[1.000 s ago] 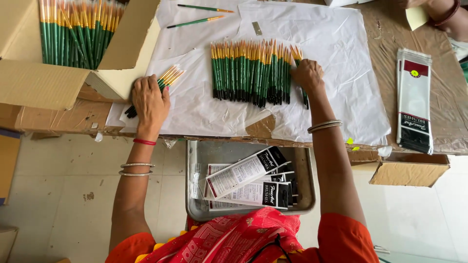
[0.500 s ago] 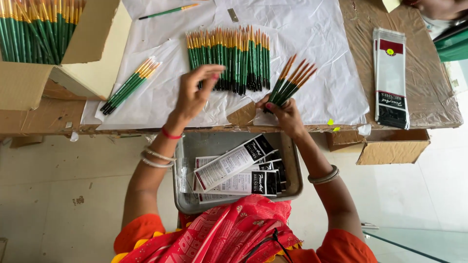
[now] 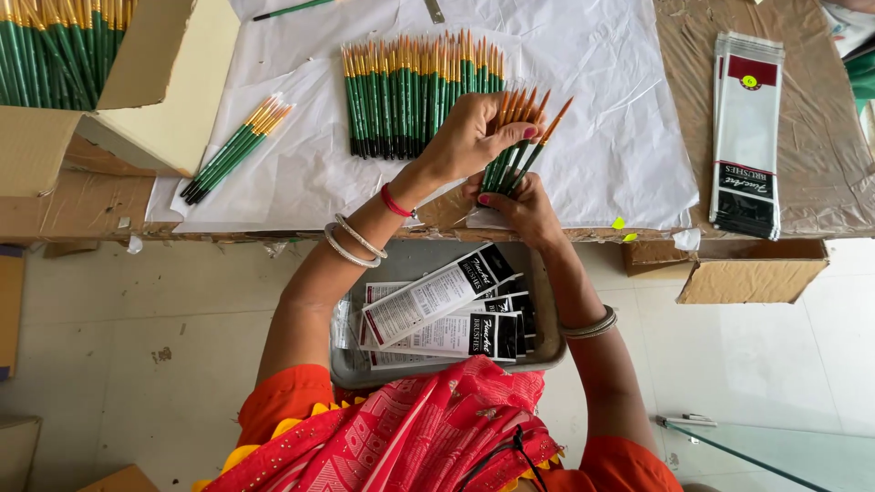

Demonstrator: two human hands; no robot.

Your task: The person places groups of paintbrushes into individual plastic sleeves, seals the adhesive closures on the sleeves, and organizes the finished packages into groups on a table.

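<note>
My right hand point(image 3: 518, 206) grips the lower ends of a small bundle of green-handled paint brushes point(image 3: 521, 146) with orange tips, at the near edge of the white paper sheet point(image 3: 620, 137). My left hand point(image 3: 476, 137) reaches across and pinches the same bundle higher up, fingers closed on the handles. Just behind my hands lies a wide row of the same brushes point(image 3: 410, 91). A second small bundle point(image 3: 235, 148) lies to the left on the paper.
A cardboard box point(image 3: 55, 55) full of brushes stands at the far left. Empty plastic sleeves point(image 3: 747, 128) are stacked at the right. On my lap a grey tray point(image 3: 547, 337) holds packed brush sleeves point(image 3: 437, 301). An open carton point(image 3: 747, 269) hangs at the table edge.
My right hand pulled a small bundle out of the row toward the table edge. My left hand left the bundle at the left and crossed over to grasp the one in my right.
</note>
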